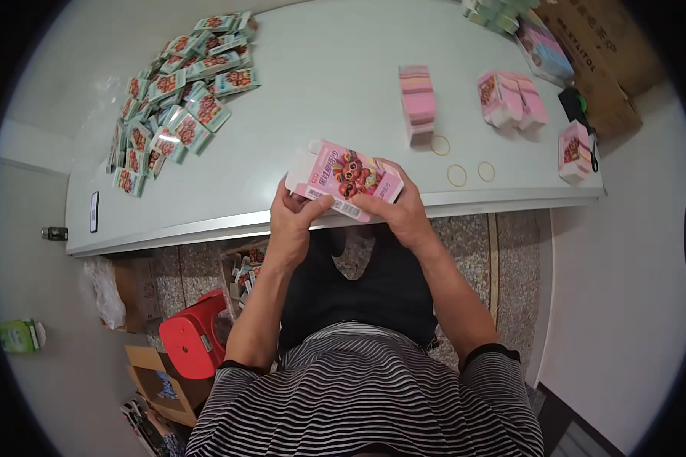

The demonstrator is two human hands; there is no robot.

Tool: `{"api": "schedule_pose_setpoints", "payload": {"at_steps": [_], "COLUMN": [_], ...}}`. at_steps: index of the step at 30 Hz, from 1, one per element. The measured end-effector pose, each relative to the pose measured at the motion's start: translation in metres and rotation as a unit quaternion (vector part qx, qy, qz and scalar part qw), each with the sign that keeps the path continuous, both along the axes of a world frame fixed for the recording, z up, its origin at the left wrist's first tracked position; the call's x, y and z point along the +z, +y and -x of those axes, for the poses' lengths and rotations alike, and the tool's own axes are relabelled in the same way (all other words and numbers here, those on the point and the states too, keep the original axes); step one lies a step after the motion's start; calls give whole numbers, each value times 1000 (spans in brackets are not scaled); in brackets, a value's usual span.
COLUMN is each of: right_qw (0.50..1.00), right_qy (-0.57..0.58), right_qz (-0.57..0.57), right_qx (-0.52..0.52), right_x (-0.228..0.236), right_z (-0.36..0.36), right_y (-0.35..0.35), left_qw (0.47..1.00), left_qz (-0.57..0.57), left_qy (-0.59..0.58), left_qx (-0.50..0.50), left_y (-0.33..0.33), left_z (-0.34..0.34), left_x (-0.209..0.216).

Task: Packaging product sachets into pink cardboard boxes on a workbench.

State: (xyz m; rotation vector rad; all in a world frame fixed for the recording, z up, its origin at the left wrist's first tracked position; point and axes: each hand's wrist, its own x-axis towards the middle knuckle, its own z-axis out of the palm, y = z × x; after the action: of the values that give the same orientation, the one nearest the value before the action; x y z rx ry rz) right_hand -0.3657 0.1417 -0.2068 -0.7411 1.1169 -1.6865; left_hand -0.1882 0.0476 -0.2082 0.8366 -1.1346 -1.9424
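Here both hands, left hand and right hand, pinch a pink carton over the table edge; green packets lie far left, pink stacks beyond.

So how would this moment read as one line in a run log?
left hand: grips pink carton | right hand: grips same carton | carton: over table edge, flap open | table: green boxes, pink stacks, rubber bands
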Motion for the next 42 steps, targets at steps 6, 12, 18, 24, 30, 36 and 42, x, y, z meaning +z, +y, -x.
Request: {"api": "schedule_pose_setpoints", "payload": {"at_steps": [6, 12, 18, 24, 30, 36, 42], "right_qw": [974, 812, 773, 774, 800, 763, 749], "right_qy": [206, 581, 628, 612, 580, 629, 642], "right_qz": [-60, -8, -78, -161, -151, -33, -19], "right_qx": [73, -55, -45, -2, -31, -142, -163], "right_x": [-7, -21, -6, 13, 8, -3, -16], "right_z": [5, -27, -39, -55, -59, -60, -54], "right_y": [-45, -75, -85, -102, -106, -109, -117], "left_qw": [998, 991, 987, 989, 979, 870, 737], "left_qz": [40, -12, 6, 17, 79, 292, 475], "left_qy": [-26, -63, -107, -110, -151, -350, -412], "left_qx": [48, 120, 122, 97, 113, 188, 249], "left_y": [-32, -62, -79, -87, -85, -68, -60], "left_z": [-15, -18, -24, -31, -31, -28, -24], "left_x": [1, -14, -17, -23, -24, -13, -12]}}
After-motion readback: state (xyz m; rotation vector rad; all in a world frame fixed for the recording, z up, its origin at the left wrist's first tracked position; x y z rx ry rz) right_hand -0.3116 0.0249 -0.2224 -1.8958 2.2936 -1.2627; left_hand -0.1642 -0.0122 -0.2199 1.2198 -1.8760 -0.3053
